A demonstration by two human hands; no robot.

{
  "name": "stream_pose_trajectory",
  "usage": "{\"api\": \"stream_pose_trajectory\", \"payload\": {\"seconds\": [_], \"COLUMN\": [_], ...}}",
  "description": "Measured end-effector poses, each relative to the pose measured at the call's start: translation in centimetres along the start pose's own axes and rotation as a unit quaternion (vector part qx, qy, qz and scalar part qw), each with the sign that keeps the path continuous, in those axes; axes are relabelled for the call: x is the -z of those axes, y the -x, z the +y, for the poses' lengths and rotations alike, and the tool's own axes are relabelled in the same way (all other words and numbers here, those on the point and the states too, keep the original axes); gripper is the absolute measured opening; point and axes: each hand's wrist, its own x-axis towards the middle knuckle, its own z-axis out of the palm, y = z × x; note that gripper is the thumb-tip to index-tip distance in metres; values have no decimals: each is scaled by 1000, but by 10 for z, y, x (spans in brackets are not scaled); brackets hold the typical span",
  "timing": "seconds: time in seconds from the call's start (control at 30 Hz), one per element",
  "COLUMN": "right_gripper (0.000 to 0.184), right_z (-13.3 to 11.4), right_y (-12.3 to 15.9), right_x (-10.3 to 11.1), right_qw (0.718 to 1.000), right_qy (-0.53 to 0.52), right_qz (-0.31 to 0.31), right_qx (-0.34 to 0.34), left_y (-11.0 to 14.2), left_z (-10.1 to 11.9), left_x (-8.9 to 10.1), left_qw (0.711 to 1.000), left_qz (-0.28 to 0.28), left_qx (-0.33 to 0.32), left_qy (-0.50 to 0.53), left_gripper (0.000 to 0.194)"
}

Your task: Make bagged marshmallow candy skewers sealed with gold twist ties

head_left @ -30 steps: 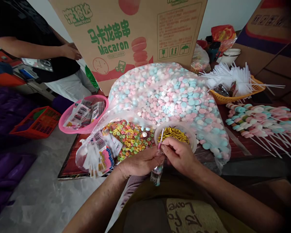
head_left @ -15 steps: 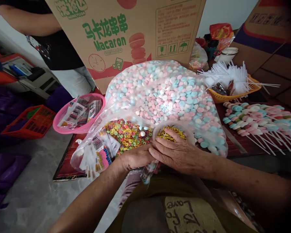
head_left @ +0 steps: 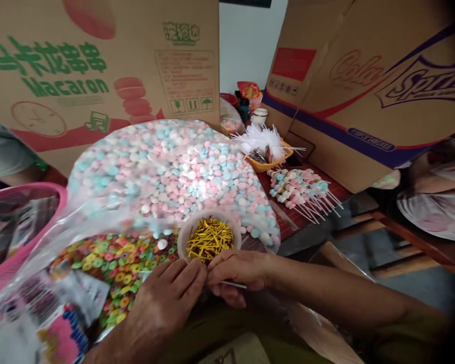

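Note:
My left hand (head_left: 169, 293) is closed, its fingertips meeting those of my right hand (head_left: 235, 273) just below a round plastic tub (head_left: 181, 242). A thin white stick (head_left: 234, 285) pokes out from my right fingers, which are closed round it. Whatever my left fingers grip is hidden behind them. Gold twist ties (head_left: 211, 237) fill the tub. Left of the tub lie many colourful candy rings (head_left: 117, 263). Behind stretches a large clear bag of pink, white and blue candies (head_left: 174, 172).
Printed plastic packets (head_left: 62, 328) and a pink basket (head_left: 56, 202) are at left. A yellow basket (head_left: 263, 164) of white sticks stands at right, near finished candy skewers (head_left: 299, 187). Cardboard boxes (head_left: 189, 76) rise behind; another person's clothing (head_left: 436, 212) shows far right.
My view has swung to the right and come closer. My right hand has come off the top of my left one, and a white stick now shows in it; the gold ties are uncovered.

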Motion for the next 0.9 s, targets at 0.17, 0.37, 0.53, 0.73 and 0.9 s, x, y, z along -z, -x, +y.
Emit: {"api": "stream_pose_trajectory", "payload": {"seconds": [0.17,0.37,0.53,0.73,0.9], "right_gripper": [19,19,19,23,17], "right_z": [16,49,51,7,-7], "right_y": [34,43,15,-10,-70], "right_x": [84,112,77,44,25], "right_qw": [922,799,791,687,678], "right_qy": [132,277,375,530,630], "right_qz": [309,448,345,327,198], "right_qx": [194,291,339,374,322], "left_y": [14,5,4,30,37], "left_z": [3,16,15,12,18], "left_x": [-12,-10,-12,-2,-1], "left_qw": [904,556,461,471,435], "left_qz": [5,67,82,116,147], "left_qx": [347,709,706,712,714], "left_qy": [251,428,532,507,528], "left_gripper": [14,22,23,18,19]}}
